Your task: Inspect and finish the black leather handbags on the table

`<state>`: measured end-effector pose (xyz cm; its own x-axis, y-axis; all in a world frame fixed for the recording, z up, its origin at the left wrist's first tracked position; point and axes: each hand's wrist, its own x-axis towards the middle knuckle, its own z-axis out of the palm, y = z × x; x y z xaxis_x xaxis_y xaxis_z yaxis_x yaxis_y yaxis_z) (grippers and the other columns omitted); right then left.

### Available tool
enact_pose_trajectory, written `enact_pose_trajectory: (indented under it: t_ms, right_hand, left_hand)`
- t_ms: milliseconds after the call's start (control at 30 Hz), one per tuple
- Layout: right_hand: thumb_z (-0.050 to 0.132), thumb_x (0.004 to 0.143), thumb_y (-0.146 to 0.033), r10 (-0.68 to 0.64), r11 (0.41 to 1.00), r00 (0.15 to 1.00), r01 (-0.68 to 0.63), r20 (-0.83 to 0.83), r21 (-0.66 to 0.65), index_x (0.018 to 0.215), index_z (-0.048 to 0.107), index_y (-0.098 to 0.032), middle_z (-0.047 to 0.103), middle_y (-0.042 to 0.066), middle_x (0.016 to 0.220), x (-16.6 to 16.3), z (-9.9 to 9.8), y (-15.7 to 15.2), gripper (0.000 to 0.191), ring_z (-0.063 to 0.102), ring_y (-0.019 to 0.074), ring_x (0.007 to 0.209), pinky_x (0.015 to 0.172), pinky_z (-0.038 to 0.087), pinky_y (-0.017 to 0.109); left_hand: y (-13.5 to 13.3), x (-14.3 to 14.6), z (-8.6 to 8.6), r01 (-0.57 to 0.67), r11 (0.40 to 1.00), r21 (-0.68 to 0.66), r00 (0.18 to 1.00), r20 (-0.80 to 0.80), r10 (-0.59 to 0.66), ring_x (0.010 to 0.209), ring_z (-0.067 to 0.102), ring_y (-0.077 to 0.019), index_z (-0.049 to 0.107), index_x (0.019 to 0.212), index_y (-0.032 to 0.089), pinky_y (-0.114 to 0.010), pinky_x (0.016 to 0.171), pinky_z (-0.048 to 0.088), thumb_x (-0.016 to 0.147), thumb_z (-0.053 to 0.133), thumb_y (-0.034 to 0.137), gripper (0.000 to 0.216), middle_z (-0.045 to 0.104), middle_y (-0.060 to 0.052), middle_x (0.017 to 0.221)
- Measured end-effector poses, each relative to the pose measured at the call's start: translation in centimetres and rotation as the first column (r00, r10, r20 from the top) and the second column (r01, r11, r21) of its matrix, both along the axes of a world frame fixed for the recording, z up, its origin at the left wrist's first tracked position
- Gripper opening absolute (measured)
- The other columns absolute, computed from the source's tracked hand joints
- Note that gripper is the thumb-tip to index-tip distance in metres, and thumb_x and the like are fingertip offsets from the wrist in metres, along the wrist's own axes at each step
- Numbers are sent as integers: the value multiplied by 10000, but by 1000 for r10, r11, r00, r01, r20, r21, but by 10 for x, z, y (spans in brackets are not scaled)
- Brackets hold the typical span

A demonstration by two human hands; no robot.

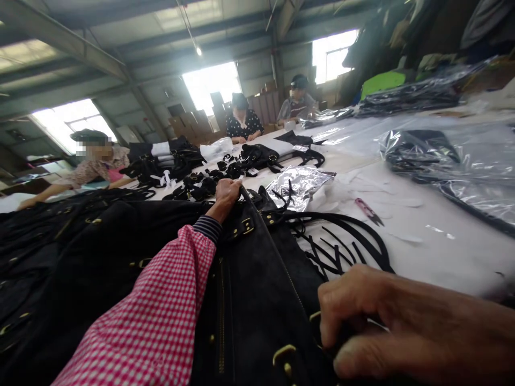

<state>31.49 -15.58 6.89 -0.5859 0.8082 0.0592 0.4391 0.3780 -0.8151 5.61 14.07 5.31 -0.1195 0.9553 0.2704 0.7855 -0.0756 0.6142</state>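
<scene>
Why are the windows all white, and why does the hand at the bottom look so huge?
Head view: the windows are blown out by daylight; glare shines on the plastic wrap; the right hand, on the black bag, is very close to the wide lens, so it looks huge and a bit soft.

The bag (pixel 257 279) is black with brass-gold buckles and a gold zip. The sleeve (pixel 161 316) is pink-and-white gingham over a dark striped cuff. The table (pixel 434 236) is white. The snips (pixel 368 210) are pink. The straps (pixel 346 241) are black, and the plastic wrap (pixel 300 185) is silvery clear.
</scene>
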Motion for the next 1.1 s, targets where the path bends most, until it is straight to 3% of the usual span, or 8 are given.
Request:
enact_pose_trajectory:
  t_ms: [100, 200, 300, 367, 500, 733, 900, 1100]
  right_hand:
    - [622, 954, -416, -19, 978, 998, 7, -52, -209, 805, 740, -192, 586, -16, 646, -2, 3, 33, 294, 504, 114, 563, 497, 343, 233]
    - [639, 910, -303, -238, 970, 963, 243, -128, 28, 867, 741, -176, 648, -8, 737, -12, -11, 72, 169, 568, 137, 671, 620, 423, 251]
    - [638, 876, -193, -328, 882, 937, 349, -121, 315, 1036, 739, -172, 711, 49, 1022, -30, -27, 108, 190, 638, 186, 911, 818, 468, 296]
    - [648, 877, -183, -349, 841, 937, 322, -19, 436, 1145, 710, -168, 698, 80, 1151, -44, -30, 130, 276, 646, 205, 997, 881, 465, 313]
    - [589, 934, -201, -352, 846, 908, 203, 229, 493, 1150, 721, -163, 739, 100, 1093, -62, -17, 163, 256, 675, 239, 1020, 877, 462, 314]
    - [619, 860, -133, -210, 869, 877, -36, 432, 494, 849, 738, -175, 734, 39, 859, -66, 4, 188, 127, 679, 181, 829, 738, 450, 234]
    - [502, 913, -85, -379, 797, 828, 65, 413, 601, 1117, 663, -95, 659, 205, 1185, -81, -5, 206, 260, 670, 269, 957, 792, 473, 324]
    - [494, 966, -122, -454, 748, 865, 240, 213, 619, 1024, 640, -143, 662, 105, 1109, -81, 0, 183, 158, 641, 205, 977, 853, 461, 292]
  left_hand:
    - [-38, -1, 35, 112, 992, 57, 984, -149, -102, 932, 633, -252, 667, 980, 196, -345, 854, 450, 869, 652, 356, 196, 715, -78, 952]
    - [-107, -3, 58, 428, 901, 72, 861, -335, -383, 1141, 591, -223, 665, 1122, 284, -331, 1020, 420, 863, 654, 214, 269, 697, -11, 1186]
    - [-182, -2, 57, 859, 467, -211, 273, -582, -766, 1261, 523, -216, 589, 1289, 282, -326, 1043, 432, 900, 508, 82, 444, 626, -23, 1362]
    - [-215, -3, 49, 882, 349, -317, 84, -623, -778, 1268, 520, -222, 542, 1328, 250, -327, 1018, 444, 910, 519, 86, 450, 606, -49, 1388]
    - [-232, -9, 33, 882, 407, -238, 106, -741, -663, 1204, 560, -236, 538, 1250, 203, -359, 917, 450, 1007, 472, 177, 253, 627, -96, 1318]
    - [-225, -21, 22, 916, 390, -94, 195, -745, -637, 1122, 582, -217, 527, 1099, 208, -334, 845, 434, 1019, 424, 160, 139, 666, -93, 1160]
    - [-224, -15, 31, 898, 363, -248, 154, -596, -788, 1018, 576, -204, 506, 936, 213, -345, 855, 407, 823, 589, 136, 160, 666, -28, 1064]
    - [-214, -15, 46, 855, 397, -334, 133, -599, -790, 912, 562, -188, 487, 867, 210, -362, 800, 361, 703, 595, 87, 232, 631, -3, 936]
